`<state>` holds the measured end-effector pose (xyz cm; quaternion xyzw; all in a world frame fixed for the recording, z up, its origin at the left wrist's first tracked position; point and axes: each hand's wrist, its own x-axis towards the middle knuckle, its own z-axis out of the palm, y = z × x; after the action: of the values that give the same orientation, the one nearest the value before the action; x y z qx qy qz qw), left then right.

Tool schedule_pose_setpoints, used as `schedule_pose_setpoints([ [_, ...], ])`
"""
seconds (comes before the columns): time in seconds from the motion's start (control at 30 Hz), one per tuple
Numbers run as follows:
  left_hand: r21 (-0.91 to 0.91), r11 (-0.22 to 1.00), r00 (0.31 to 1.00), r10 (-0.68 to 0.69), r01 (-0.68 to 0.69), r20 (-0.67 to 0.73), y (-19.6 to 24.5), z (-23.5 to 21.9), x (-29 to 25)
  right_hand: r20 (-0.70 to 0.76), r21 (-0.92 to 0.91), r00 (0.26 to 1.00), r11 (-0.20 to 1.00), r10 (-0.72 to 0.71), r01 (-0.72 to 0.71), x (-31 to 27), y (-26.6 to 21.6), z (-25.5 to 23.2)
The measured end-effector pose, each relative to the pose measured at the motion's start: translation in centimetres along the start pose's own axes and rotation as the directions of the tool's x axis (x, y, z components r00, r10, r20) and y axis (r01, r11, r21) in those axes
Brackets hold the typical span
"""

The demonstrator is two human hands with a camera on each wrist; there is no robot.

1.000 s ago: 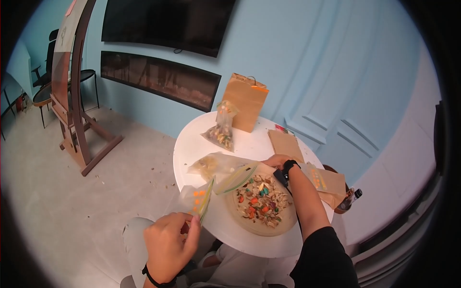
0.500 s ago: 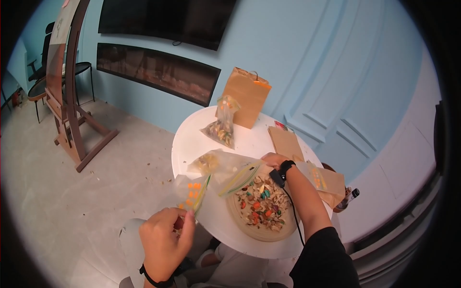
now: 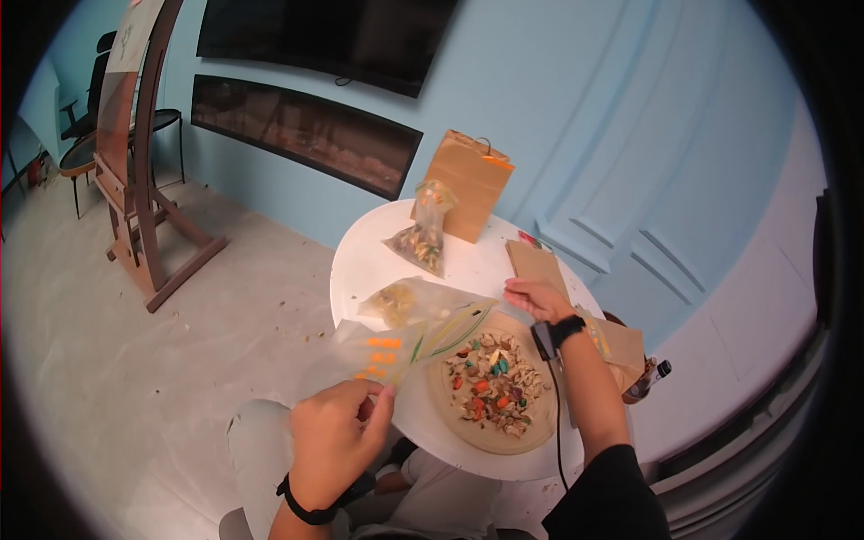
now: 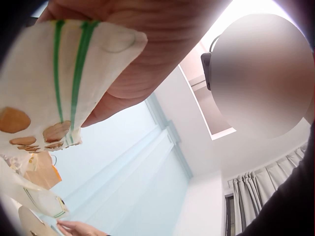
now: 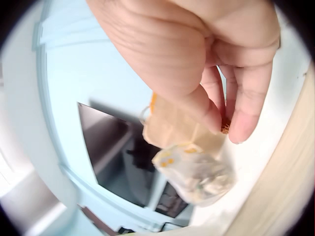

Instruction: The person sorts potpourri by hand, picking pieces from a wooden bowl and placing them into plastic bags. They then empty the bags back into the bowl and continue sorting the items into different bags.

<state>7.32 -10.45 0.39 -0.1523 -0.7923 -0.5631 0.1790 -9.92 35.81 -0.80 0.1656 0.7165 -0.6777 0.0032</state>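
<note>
Between thumb and fingers, my left hand [image 3: 337, 432] pinches the edge of a clear zip bag [image 3: 382, 346] with orange print. In the left wrist view, green zip lines cross this bag [image 4: 66, 73] near the hand. My right hand [image 3: 537, 299] is raised just beyond the far rim of a round tan tray [image 3: 461, 430]. Its fingertips pinch a small brown piece [image 5: 226, 129], seen in the right wrist view. Dried tan pieces [image 3: 531, 371], mixed with green and orange-red ones, lie in the tray. A second zip bag [image 3: 432, 301] lies beside it, partly overlapped by the held one.
A filled zip bag [image 3: 419, 243] leans near a standing brown paper bag [image 3: 468, 184] at the table's back. Flat brown paper bags [image 3: 535, 261] lie to the right. A cable [image 3: 560, 432] hangs from the right wrist. An easel [image 3: 135, 180] stands on the floor at left.
My right hand has lifted away from the second zip bag's mouth, up and to the right. My left hand has moved right, bringing its bag over the second one.
</note>
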Motion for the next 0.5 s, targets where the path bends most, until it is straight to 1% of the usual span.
schedule_pose_setpoints([
  [0.07, -0.007, 1.0, 1.0, 0.01, -0.01, 0.028, 0.0, 0.5, 0.0, 0.079, 0.248, 0.993, 0.966, -0.092, 0.07, -5.2, -2.3, 1.3],
  [0.17, 0.007, 1.0, 0.996, 0.02, -0.021, 0.085, -0.2, 1.6, 0.0, 0.271, 0.385, 0.93, 0.913, -0.25, 0.133, -11.8, -2.5, 4.5],
  [0.23, 0.025, 0.999, 0.991, 0.028, -0.031, 0.127, -0.3, 2.8, -0.4, 0.421, 0.335, 0.866, 0.933, -0.27, 0.129, -16.3, -2.0, 8.4],
  [0.33, -0.012, 0.995, 0.988, 0.099, -0.098, 0.118, -0.2, 4.7, -1.2, 0.48, 0.031, 0.861, 0.984, -0.167, 0.173, -21.9, -1.1, 14.3],
  [0.37, -0.014, 0.996, 0.988, 0.088, -0.086, 0.124, 0.1, 5.0, -1.4, 0.497, -0.072, 0.858, 0.978, -0.133, 0.194, -22.8, -0.7, 15.6],
  [0.47, 0.032, 0.995, 0.99, 0.094, -0.097, 0.102, 0.0, 5.8, -2.2, 0.415, -0.2, 0.899, 0.949, -0.143, 0.243, -23.1, 1.0, 17.0],
  [0.5, 0.009, 0.995, 0.991, 0.095, -0.096, 0.095, 0.1, 6.0, -2.2, 0.394, -0.278, 0.914, 0.935, -0.097, 0.219, -23.0, 1.0, 16.9],
])
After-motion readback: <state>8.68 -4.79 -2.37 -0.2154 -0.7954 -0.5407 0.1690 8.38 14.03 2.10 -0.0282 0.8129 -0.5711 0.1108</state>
